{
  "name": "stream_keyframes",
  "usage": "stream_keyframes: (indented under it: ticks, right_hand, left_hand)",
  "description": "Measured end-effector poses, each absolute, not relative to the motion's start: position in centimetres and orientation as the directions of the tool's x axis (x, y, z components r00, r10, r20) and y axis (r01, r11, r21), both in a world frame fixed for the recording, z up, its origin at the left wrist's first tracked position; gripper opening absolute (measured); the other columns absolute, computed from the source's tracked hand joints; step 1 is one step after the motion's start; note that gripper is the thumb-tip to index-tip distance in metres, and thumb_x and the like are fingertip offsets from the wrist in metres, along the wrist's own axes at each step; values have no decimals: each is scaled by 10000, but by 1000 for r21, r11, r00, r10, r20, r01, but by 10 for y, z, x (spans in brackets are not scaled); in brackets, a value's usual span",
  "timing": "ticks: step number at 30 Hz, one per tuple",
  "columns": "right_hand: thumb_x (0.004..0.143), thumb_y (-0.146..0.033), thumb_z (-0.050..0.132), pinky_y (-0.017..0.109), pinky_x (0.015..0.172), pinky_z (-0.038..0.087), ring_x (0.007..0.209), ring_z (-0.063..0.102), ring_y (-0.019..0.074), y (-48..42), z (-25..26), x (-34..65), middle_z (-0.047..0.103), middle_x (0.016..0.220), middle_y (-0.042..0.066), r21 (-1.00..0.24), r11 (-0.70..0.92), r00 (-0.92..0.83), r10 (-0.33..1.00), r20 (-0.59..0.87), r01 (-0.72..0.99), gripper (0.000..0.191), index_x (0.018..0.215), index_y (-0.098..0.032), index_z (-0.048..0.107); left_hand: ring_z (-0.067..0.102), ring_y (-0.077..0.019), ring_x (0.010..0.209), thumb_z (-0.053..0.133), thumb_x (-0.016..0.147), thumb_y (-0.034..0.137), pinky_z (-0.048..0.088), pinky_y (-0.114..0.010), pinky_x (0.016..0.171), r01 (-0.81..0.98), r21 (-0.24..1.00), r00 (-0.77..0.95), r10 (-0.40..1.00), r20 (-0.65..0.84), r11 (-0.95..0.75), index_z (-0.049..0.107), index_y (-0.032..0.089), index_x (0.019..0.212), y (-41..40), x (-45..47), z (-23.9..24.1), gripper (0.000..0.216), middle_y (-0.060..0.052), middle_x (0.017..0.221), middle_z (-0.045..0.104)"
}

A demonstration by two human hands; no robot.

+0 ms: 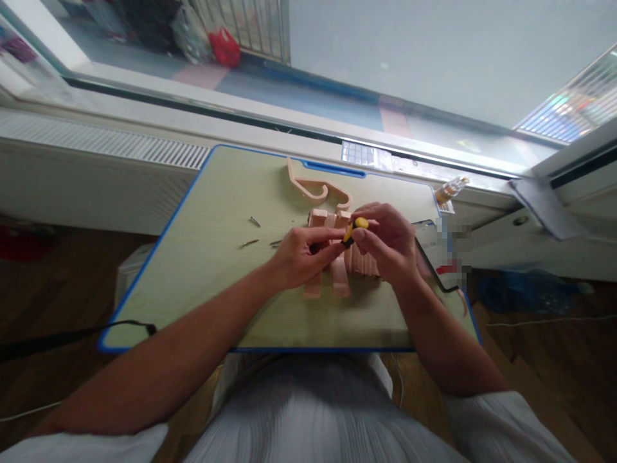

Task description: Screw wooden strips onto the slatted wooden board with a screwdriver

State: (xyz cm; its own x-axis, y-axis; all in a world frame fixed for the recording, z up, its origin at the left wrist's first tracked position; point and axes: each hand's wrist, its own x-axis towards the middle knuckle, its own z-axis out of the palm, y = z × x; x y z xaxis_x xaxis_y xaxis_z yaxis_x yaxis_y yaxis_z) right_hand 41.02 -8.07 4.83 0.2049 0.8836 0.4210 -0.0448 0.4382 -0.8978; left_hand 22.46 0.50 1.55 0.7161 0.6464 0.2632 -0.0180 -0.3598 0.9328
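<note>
A small screwdriver with a yellow-and-black handle is pinched at its top by my right hand, fingers closed round it. My left hand is closed too, its fingertips gripping the lower part of the tool over a pale wooden assembly made of slats and blocks that lies on the green desk. What the tool's tip touches is hidden by my fingers.
A curved wooden hook piece lies behind the assembly. Several loose screws lie to the left. A phone or tablet sits at the desk's right edge, a small bottle on the sill. A black cable runs off the left corner.
</note>
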Motion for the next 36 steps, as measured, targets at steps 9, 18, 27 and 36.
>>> stream_keyframes:
  ticks: [9,18,27,36]
  right_hand:
    - [848,-283,955,296,736,609,895,691,145,-80,40,410,692,1101,12,-895,445,183,882,434,-27,273,1016,-273,740]
    - [829,-318,969,276,641,555,799,657,140,-81,45,409,704,985,-4,-906,423,214,885,412,-4,314,1033,-277,733]
    - [987,-309,826,253,561,488,665,653,76,-83,54,411,711,1118,44,-898,440,151,888,435,4,198,1176,-273,877]
    - [945,-373,876,257,592,528,733,646,95,-82,49,413,690,1161,52,-909,413,152,897,415,44,244,1156,-255,846]
  left_hand:
    - [438,-69,535,919,871,429,328,-197,506,-183,961,667,692,275,-206,824,158,1129,2,232,5,386,60,617,538]
    - [399,-78,557,867,924,449,293,-223,515,-95,967,693,682,233,-235,870,160,1218,3,228,11,413,37,634,527]
    - [425,-85,565,835,947,489,312,-230,535,-88,967,714,662,227,-237,853,143,1237,5,228,11,451,30,648,567]
    - [428,-79,559,892,894,450,317,-214,523,-83,966,692,683,232,-244,814,151,1117,2,229,11,381,57,629,525]
